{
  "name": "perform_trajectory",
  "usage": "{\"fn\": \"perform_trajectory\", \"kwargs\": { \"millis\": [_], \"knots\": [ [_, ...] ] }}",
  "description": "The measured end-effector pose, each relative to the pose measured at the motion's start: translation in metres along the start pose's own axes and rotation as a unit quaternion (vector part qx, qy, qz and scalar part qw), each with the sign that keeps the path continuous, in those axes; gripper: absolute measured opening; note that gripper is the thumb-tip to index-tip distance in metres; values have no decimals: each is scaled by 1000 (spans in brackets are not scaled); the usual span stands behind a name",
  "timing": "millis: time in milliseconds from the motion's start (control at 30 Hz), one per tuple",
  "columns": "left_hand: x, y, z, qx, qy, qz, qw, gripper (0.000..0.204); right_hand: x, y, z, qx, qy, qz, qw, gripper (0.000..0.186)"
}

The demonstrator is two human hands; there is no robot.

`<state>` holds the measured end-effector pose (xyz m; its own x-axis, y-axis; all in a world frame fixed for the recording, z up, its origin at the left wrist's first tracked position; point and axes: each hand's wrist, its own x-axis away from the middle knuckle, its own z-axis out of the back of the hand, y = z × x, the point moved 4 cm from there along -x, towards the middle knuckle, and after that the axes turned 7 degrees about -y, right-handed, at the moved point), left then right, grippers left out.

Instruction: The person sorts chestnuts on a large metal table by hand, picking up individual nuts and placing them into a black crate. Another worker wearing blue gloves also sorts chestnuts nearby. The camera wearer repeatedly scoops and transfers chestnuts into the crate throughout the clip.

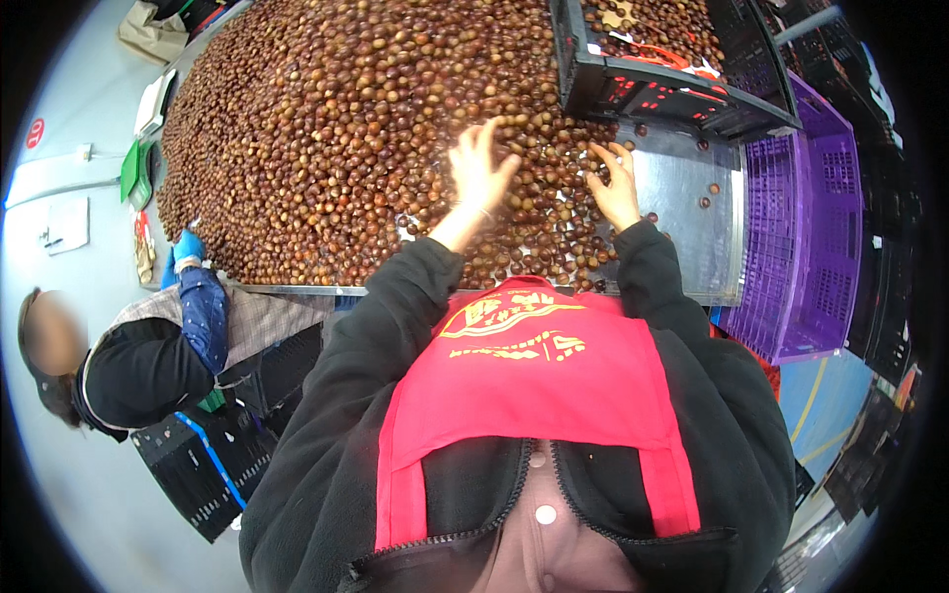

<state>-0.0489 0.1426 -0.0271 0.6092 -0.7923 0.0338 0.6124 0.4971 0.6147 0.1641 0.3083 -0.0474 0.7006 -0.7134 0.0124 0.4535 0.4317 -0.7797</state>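
A broad, thick layer of round, glossy brown nuts that look like chestnuts point(326, 128) covers most of the metal table point(682, 188). My left hand point(480, 176) reaches over the middle of the layer, thumb and fingers spread, slightly blurred, with nothing visible in it. At the right border of the nuts is my right hand point(617, 188), its fingers bent but apart and its tips by a few nuts. No nut shows in its grasp. Bare metal lies just to the right of this hand, with a few stray nuts on it.
A black crate point(672, 94) holding more nuts stands at the back right. Purple crates point(801, 227) line the table's right end. At the left, a person wearing blue gloves point(188, 247) reaches to the nuts; black stacked crates point(203, 469) stand below them.
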Motion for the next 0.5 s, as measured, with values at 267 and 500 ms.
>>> {"fn": "perform_trajectory", "kwargs": {
  "millis": [267, 500],
  "knots": [
    [48, 63, -9, 87, -196, -181, 960, 69, -17, -86, 68, 22, 143, 131, 981, 23],
    [86, 34, 40, 197, -93, -104, 970, 31, -35, -111, 30, -8, -20, 154, 988, 17]
  ]
}}
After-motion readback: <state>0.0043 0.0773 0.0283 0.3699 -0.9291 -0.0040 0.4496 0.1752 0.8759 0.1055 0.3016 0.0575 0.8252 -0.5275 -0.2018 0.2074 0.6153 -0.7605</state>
